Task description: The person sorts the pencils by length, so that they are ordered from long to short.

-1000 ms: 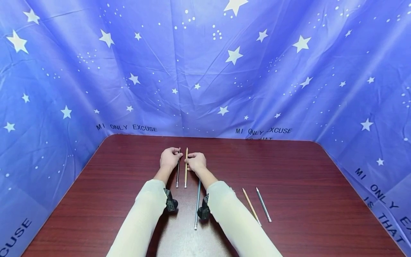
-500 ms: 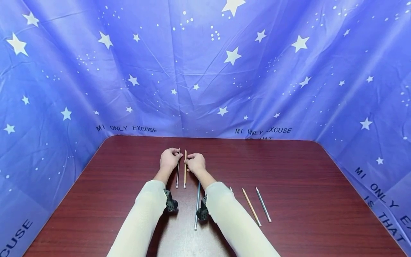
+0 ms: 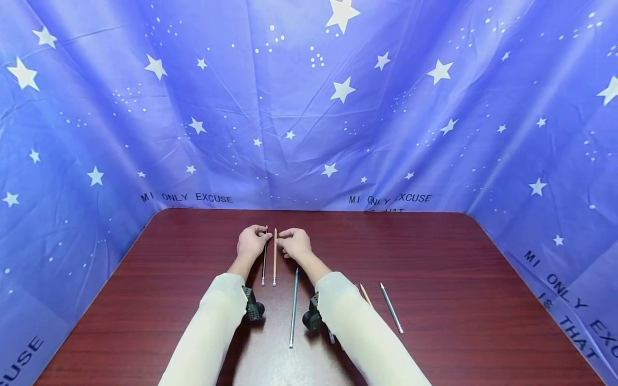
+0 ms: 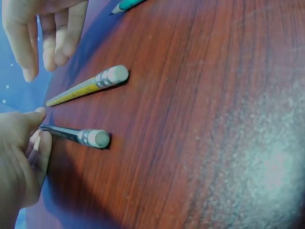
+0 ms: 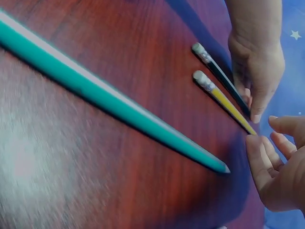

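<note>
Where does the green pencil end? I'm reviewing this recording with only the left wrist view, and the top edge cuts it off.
Observer: In the head view the green pencil lies whole on the table, its blunt end toward the person.
Operator: The dark pencil's far end is covered for me. Does it show anywhere?
Observer: Yes, in the head view the far end of the dark pencil shows just past the left hand.
Operator: Anything beyond the right arm?
Observer: Yes, a grey pencil lies to the right of the right sleeve.
</note>
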`<act>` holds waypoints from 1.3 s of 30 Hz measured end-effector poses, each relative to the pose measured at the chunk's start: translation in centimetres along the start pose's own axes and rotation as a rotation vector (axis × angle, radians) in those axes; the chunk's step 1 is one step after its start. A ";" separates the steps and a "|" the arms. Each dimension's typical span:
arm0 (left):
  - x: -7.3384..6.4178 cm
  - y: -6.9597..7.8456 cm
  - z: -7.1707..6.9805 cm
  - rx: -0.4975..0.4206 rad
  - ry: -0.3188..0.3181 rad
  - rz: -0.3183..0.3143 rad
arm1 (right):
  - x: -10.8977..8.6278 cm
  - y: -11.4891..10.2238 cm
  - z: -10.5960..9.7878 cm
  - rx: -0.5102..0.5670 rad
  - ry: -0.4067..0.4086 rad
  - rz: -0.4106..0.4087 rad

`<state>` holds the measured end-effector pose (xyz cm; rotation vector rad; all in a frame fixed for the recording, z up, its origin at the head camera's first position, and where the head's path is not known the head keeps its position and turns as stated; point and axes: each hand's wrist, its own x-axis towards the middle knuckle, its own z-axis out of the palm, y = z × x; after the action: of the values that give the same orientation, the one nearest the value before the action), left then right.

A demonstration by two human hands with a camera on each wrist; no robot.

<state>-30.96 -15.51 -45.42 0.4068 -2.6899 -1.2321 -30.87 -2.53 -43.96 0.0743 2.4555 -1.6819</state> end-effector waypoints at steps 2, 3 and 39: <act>0.0 0.1 -0.1 -0.015 0.006 -0.006 | -0.2 -0.3 -0.5 0.006 -0.013 -0.015; 0.0 0.1 -0.2 -0.027 0.007 -0.009 | -0.3 -0.4 -0.7 0.011 -0.020 -0.022; -3.7 2.5 -2.8 -0.182 -0.203 0.213 | -4.8 -1.1 -6.8 -0.065 -0.151 -0.127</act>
<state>-27.19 -14.87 -41.80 -0.0300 -2.6622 -1.5065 -26.99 3.63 -39.82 -0.2128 2.4450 -1.5888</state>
